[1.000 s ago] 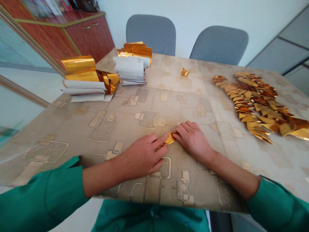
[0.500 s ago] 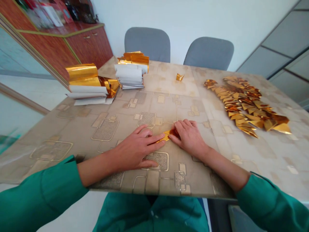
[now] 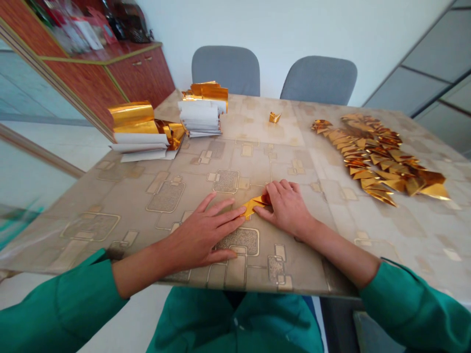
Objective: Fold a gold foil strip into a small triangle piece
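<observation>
A small folded piece of gold foil [image 3: 253, 206] lies on the patterned table cover, angled toward the lower left. The fingertips of my right hand [image 3: 283, 208] curl over its right end and hide that part. My left hand [image 3: 200, 233] lies flat on the table with its fingers spread. Its fingertips stop just beside the foil's left tip, and I cannot see them touching it.
Two stacks of white paper and gold foil sheets [image 3: 201, 115] [image 3: 142, 135] stand at the far left of the patterned table [image 3: 253, 164]. A small folded gold piece [image 3: 274, 117] sits at the back. Many gold triangles [image 3: 375, 159] lie in overlapping rows on the right. Grey chairs [image 3: 225, 71] stand beyond the table.
My left hand has drawn slightly back from the foil, and its fingers have spread. The foil piece shows more clearly, with my right hand still on its end. The view has shifted slightly.
</observation>
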Demonstrator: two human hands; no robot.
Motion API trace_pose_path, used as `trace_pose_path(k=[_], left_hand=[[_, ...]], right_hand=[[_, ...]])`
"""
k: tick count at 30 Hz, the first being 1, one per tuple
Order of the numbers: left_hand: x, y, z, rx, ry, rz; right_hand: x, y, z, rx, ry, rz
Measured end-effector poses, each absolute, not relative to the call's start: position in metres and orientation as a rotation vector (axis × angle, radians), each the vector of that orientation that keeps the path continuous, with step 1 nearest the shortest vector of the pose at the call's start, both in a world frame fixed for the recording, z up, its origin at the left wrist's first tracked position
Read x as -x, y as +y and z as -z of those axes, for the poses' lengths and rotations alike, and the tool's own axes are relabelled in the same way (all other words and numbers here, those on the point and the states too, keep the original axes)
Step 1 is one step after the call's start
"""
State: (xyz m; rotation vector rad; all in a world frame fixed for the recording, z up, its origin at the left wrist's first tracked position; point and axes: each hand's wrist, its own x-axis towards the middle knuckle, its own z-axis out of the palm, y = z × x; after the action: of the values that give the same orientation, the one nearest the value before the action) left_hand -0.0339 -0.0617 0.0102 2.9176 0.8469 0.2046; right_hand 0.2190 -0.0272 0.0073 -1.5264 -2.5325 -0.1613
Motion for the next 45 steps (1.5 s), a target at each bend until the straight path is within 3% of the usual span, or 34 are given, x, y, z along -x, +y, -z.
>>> trace_pose_path(k=[6, 15, 20, 27, 37, 45], left_hand=[[0.029, -0.057, -0.012, -2.907, 0.83, -0.281], [-0.001, -0.027, -0.013, -2.95, 0.734, -0.479], [-0.009, -0.024, -0.006, -3.056, 0.772, -0.405], [-0.006, -0.028, -0.005, -3.136, 0.809, -0.293], [-0.007, -0.029, -0.002, -3.152, 0.823, -0.378], [-0.005, -0.03, -0.005, -3.162, 0.813, -0.319]], right_hand=[[-0.213, -0.032, -0.007, 1.591, -2.485, 0.184], [-0.218, -0.023, -0.009, 1.634, -2.398, -0.091], [-0.212, -0.019, -0.006, 1.687, -2.346, -0.026], [-0.226, -0.008, -0.002, 1.606, -2.333, -0.227], [-0.23, -0.014, -0.006, 1.535, -2.411, 0.133], [-0.24, -0.017, -0.004, 1.398, -2.489, -0.215]])
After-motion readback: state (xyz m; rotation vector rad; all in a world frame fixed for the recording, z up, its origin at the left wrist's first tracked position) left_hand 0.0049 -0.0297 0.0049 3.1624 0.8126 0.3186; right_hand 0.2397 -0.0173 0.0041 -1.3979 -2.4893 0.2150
